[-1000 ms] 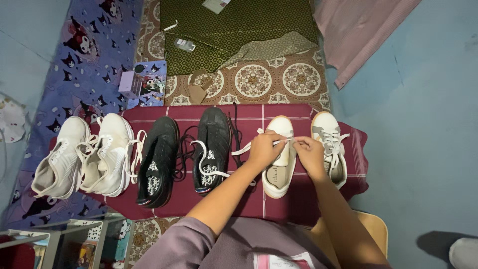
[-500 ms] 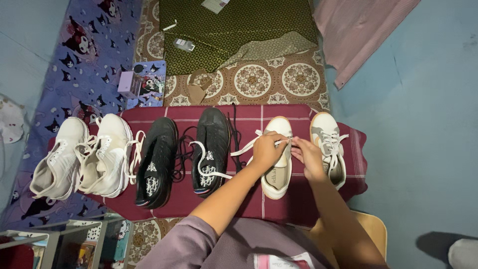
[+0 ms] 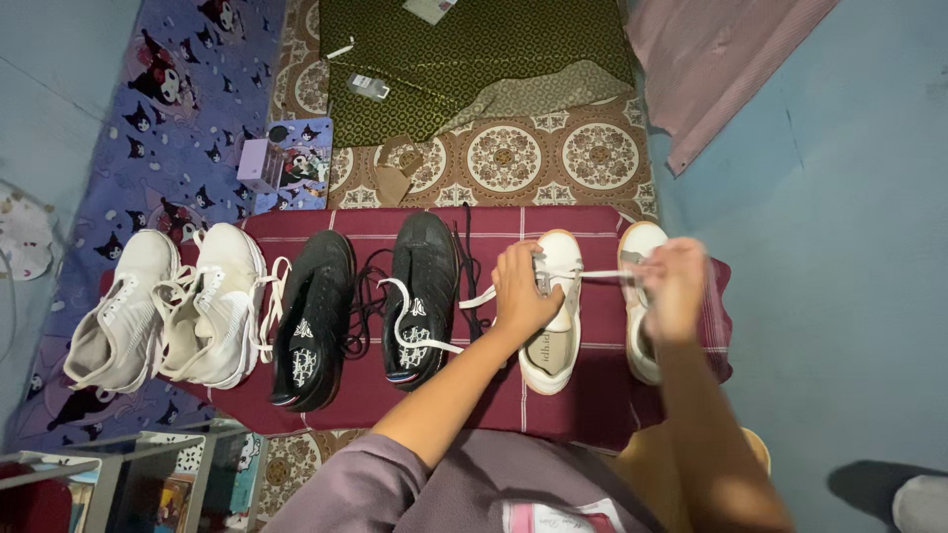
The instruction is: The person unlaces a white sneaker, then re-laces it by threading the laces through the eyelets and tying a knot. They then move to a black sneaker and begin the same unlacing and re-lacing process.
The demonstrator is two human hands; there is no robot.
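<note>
A: Pulling on a white shoelace [image 3: 600, 274], is that what both hands are doing?

B: Yes. The left hand [image 3: 523, 288] is pinching one end of it over the tongue of a cream sneaker [image 3: 555, 314], fingers closed on the lace. The right hand [image 3: 675, 286] is gripping the other end, fist closed, and the lace is running taut between them.

A: Where is that sneaker lying?

B: It is sitting toe away from the person on a dark red checked cloth [image 3: 592, 395] spread on the floor. Its cream partner [image 3: 642, 296] is lying just beside it, partly under the right hand.

A: And further out?

B: To the left, a pair of black sneakers [image 3: 370, 301] with loose laces is resting on the same cloth, and beyond them a pair of white sneakers [image 3: 168, 306] is lying half on the cloth's edge. Behind the row, a patterned brown mat [image 3: 533, 158] and an olive green cloth [image 3: 474, 59] are covering the floor, with a purple cartoon blanket [image 3: 188, 109] alongside.
</note>
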